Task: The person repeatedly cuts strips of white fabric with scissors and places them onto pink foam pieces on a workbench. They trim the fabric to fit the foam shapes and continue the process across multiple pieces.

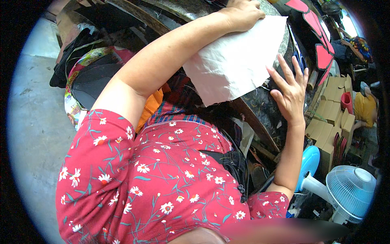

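A white piece of cloth [233, 61] with frayed edges spreads over a dark, worn work table [266, 107] and hangs a little past its near edge. At the cloth's far side my left hand [243, 15] is closed, fingers curled at its edge; their tips are partly cut off by the top of the picture. My right hand [290, 91] is raised at the cloth's right corner with fingers spread, holding nothing. Pinkish-red pieces with dark borders [312, 26] lie in a row beyond the right hand.
Cardboard boxes [325, 126] stand to the right, near a blue and white fan [351, 193]. On the left, a colourful-rimmed round container [73, 97] holds dark pieces, above a grey floor [34, 134]. Another person in yellow [365, 107] is at the far right.
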### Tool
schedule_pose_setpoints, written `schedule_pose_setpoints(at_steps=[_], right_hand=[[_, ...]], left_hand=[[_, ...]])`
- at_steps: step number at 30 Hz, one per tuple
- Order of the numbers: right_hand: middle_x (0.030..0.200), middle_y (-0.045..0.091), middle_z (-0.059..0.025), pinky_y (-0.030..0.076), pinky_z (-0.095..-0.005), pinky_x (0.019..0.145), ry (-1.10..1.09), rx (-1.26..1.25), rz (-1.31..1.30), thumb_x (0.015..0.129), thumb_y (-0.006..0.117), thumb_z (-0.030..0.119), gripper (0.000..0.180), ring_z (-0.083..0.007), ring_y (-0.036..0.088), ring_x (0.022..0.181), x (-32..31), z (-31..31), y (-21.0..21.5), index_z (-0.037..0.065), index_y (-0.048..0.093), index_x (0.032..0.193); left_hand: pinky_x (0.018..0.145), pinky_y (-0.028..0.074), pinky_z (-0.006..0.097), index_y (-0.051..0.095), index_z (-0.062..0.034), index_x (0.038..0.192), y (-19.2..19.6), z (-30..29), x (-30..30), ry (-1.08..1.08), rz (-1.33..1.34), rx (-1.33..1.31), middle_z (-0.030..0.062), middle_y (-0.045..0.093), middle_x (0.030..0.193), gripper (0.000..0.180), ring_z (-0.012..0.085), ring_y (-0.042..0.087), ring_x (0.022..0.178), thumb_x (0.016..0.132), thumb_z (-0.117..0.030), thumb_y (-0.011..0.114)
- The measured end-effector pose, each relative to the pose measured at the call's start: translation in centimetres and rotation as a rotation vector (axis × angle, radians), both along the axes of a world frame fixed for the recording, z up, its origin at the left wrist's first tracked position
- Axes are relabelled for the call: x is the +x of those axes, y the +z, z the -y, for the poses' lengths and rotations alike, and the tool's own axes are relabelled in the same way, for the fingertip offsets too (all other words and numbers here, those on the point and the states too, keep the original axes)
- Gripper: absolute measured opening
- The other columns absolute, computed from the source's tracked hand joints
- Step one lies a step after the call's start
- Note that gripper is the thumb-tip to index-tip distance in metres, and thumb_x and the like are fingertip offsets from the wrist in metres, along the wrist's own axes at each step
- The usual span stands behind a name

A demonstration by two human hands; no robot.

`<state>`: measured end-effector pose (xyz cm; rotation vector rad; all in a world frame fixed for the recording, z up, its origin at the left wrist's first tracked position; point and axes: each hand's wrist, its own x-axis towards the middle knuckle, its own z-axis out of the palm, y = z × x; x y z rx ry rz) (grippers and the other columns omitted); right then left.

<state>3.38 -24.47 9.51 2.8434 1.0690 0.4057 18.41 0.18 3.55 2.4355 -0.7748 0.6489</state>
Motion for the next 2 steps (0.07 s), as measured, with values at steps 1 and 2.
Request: schedule_pose_setpoints(at_steps=[1,2], right_hand=[[0.153,0.046,-0.0015,0.008,-0.0568,0.119,0.002,0.124,-0.135,0.092,0.024,0.078,0.073,-0.0320,0.029,0.146,-0.31,-0.03,0.51,0.033,0.069,0.127],[0.153,0.046,-0.0018,0.007,-0.0568,0.119,0.006,0.249,-0.271,0.092,0.022,0.079,0.075,-0.0318,0.029,0.146,-0.36,-0.06,1.12,0.032,0.071,0.125]], left_hand=[[0.107,0.036,0.054,0.068,-0.0064,0.116,0.12,-0.02,0.20,0.003,-0.001,-0.011,0.0239,0.044,0.146,0.034,0.0419,0.038,0.136,0.091,-0.026,0.055],[0.107,0.036,0.054,0.068,-0.0064,0.116,0.14,0.01,0.16,0.003,-0.001,-0.011,0.0239,0.044,0.146,0.034,0.0419,0.038,0.136,0.091,-0.026,0.055]])
